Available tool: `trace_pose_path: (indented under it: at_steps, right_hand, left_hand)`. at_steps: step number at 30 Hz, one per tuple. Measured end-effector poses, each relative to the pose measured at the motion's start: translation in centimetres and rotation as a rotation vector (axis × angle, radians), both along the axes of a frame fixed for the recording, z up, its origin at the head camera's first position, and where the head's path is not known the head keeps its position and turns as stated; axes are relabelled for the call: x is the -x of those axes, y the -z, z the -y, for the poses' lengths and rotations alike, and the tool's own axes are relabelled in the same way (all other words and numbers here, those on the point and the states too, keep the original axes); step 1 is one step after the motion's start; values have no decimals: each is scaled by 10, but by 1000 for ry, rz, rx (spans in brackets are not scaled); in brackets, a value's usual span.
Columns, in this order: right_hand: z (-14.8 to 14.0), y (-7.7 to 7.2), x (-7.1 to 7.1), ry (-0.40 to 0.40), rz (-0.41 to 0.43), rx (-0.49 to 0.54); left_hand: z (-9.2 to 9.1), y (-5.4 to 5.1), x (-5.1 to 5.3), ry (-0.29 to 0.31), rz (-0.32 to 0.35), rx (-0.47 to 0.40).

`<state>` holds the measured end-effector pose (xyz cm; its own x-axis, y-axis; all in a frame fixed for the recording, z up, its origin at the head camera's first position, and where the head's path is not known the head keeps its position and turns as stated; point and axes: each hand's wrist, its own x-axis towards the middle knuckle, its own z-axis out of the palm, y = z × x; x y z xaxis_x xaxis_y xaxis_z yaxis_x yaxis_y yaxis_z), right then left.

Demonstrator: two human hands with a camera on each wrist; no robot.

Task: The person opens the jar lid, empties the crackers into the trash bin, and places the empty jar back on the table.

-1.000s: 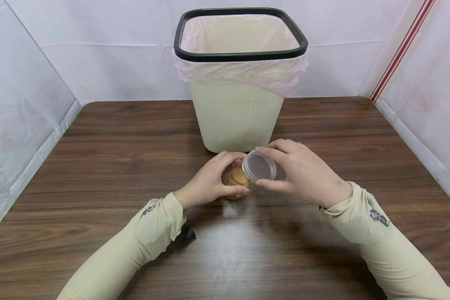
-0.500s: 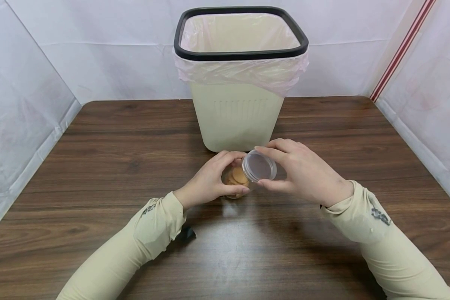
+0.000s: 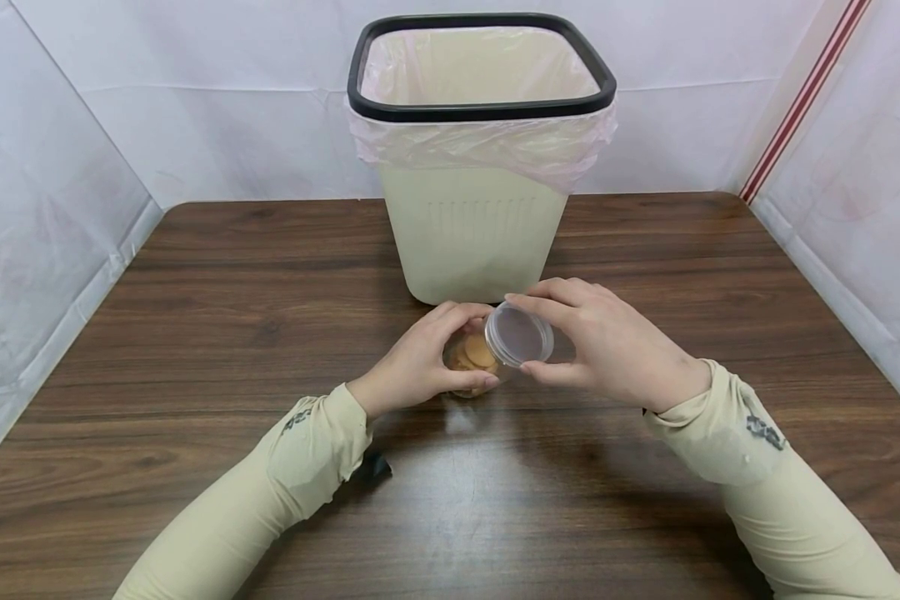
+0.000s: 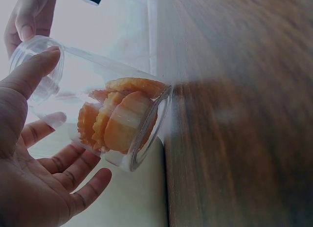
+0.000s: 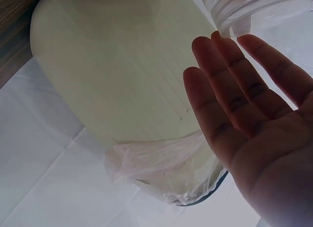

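A clear jar [image 4: 78,70] with several round orange-brown biscuits [image 4: 122,117] inside stands on the table, tilted in the left wrist view. The left hand [image 3: 420,358] grips the jar near its top, thumb on one side and fingers on the other. The right hand [image 3: 600,342] pinches a clear round lid [image 3: 520,333] by its edge, tilted beside the jar's mouth. In the right wrist view the fingers [image 5: 239,85] reach out below the lid's rim [image 5: 259,11]. The left hand hides part of the jar in the head view.
Right behind the hands stands a cream bin [image 3: 472,233] with a black rim [image 3: 480,112] and a pinkish liner [image 3: 487,146]. A small black object [image 3: 375,468] lies by the left sleeve on the brown wooden table [image 3: 217,317]. White sheeting surrounds the table's back and sides.
The right hand's fingertips have shifted very slightly along the lid's edge. The left hand, jar and bin look the same.
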<state>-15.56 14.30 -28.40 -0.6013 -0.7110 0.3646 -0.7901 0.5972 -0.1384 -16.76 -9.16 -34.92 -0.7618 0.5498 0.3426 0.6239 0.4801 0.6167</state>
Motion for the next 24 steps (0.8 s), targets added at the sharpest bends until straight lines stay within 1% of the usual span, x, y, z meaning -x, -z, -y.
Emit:
trace_pose_path:
  at_steps: [11,18,24]
  right_hand:
    - [-1,-2,0,-13,28,-2]
    - [-4,-3,1,-38,53,-3]
    - [-4,-3,3,-63,47,3]
  left_hand:
    - [0,0,0,4,3,-1]
    - [0,-1,-1,3,9,6]
    - [0,-1,0,1,12,8]
